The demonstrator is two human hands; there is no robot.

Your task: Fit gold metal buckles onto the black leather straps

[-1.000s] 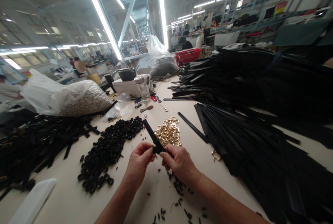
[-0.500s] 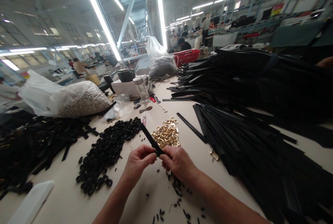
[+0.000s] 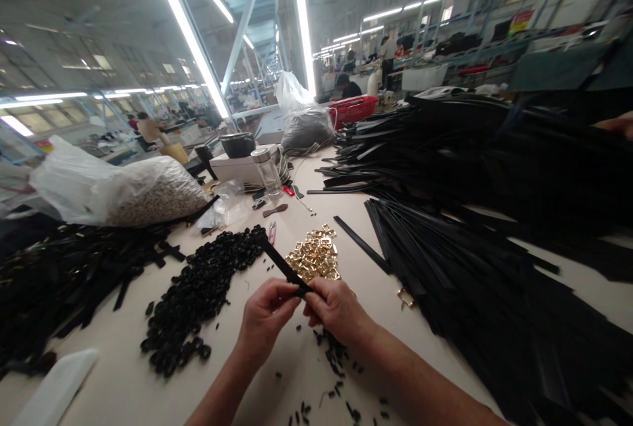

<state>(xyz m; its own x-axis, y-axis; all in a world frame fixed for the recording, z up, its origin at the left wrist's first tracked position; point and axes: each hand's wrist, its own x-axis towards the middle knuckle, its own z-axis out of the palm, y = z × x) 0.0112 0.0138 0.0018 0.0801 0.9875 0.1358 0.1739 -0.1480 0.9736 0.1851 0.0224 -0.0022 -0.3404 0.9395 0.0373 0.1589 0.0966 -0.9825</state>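
A flat black strap point(image 3: 281, 260) is held between my two hands above the table, its free end slanting away to the upper left. My left hand point(image 3: 268, 312) pinches it with thumb and fingers near its lower end. Right beside that, my right hand point(image 3: 336, 307) is closed on the same end, which its fingers partly hide. Behind the strap lies a pile of gold metal buckles point(image 3: 315, 253). To the left spreads a heap of small black loops point(image 3: 198, 294). Small black scraps point(image 3: 336, 357) lie below my right hand.
Long black strips point(image 3: 445, 268) cover the right side, and a single gold buckle point(image 3: 405, 297) lies by them. At the left are a plastic bag point(image 3: 153, 188) and finished-looking black pieces point(image 3: 79, 274). A glass jar point(image 3: 268, 172), pink snips point(image 3: 271, 233) and a red basket point(image 3: 353, 109) stand farther back.
Both hands stay together on the strap, with only slight finger movement. The whole view has shifted a little to the left.
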